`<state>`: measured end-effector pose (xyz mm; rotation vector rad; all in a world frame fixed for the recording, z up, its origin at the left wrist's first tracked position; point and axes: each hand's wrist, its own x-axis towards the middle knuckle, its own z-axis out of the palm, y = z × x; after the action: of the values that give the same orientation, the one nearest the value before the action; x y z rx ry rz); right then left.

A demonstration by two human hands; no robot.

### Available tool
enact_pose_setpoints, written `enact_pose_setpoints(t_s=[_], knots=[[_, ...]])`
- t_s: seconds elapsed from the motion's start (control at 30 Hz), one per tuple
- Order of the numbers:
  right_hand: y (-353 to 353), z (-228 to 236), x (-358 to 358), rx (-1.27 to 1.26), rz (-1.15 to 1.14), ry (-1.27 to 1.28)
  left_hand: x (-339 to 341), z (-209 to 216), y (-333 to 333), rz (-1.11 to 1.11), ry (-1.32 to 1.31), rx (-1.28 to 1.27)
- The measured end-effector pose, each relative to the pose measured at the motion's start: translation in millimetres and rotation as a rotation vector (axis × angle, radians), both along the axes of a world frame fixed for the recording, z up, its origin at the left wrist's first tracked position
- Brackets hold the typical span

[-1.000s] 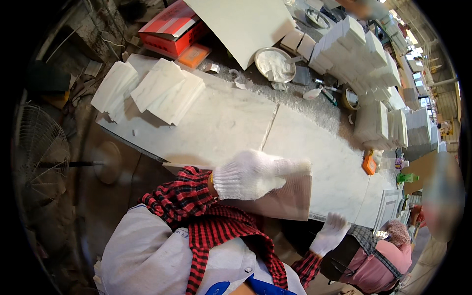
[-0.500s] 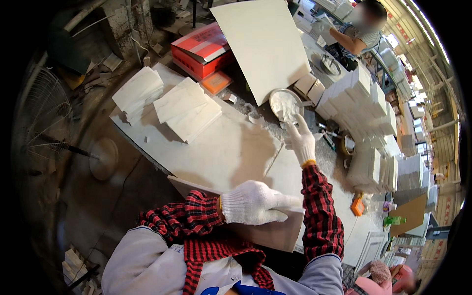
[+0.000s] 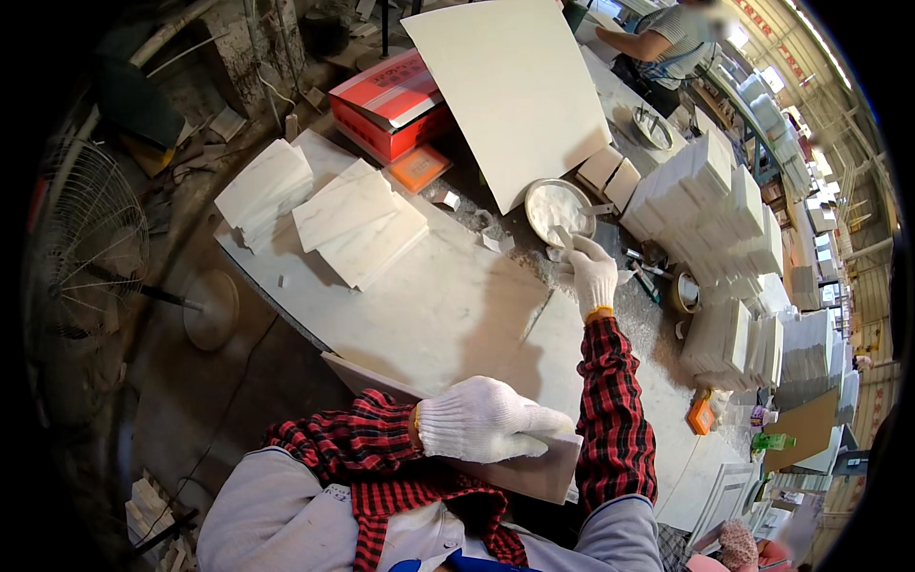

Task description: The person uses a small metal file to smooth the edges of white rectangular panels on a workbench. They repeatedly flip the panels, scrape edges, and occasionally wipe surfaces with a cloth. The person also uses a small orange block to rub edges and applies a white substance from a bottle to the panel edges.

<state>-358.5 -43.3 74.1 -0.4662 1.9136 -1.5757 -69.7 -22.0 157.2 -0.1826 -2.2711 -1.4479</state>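
Note:
My left hand (image 3: 486, 419), in a white knit glove, grips the upper edge of a pale stone tile (image 3: 534, 472) that stands tilted against the table's near edge. The tile's lower part is hidden by my arm and clothing. My right hand (image 3: 595, 275), gloved the same way, is closed on a small putty knife (image 3: 564, 238). Its flat blade points at a round bowl (image 3: 530, 217) of white paste and overlaps the bowl's near rim. Whether the blade touches the paste I cannot tell. A second flat tool (image 3: 600, 210) lies across the bowl's right rim.
White marbled tiles (image 3: 357, 224) lie stacked at the left of the table (image 3: 429, 296). Behind them are a red box (image 3: 391, 110) and a large pale board (image 3: 510, 95). Tall tile stacks (image 3: 686, 200) line the right. A fan (image 3: 91, 238) stands left; a co-worker (image 3: 667, 48) is far right.
My right hand has closed from spread fingers and now holds the putty knife by the bowl. My left hand keeps its grip on the tile. The co-worker has shifted.

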Motion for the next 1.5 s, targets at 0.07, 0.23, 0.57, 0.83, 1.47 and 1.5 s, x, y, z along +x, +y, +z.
enact_pose_setpoints(t_s=[0.07, 0.23, 0.57, 0.83, 1.47, 1.5], knots=[[3, 2, -4, -0.012, 0.0, -0.076, -1, -2, 0, -0.017, -0.019, 0.004], [-6, -11, -6, -0.158, -0.036, -0.284, -2, 0, -3, -0.046, -0.031, 0.037], [-4, -35, -9, -0.296, -0.071, -0.513, -2, 2, -1, -0.048, -0.028, -0.005], [62, 5, 12, -0.446, 0.034, -0.544, -5, 15, 5, -0.141, -0.275, 0.4], [270, 150, 212, -0.257, -0.573, -0.1, -4, 24, 3, -0.306, -0.438, 0.735], [270, 153, 219, -0.237, -0.578, -0.095, -4, 26, 3, -0.302, -0.443, 0.743]])
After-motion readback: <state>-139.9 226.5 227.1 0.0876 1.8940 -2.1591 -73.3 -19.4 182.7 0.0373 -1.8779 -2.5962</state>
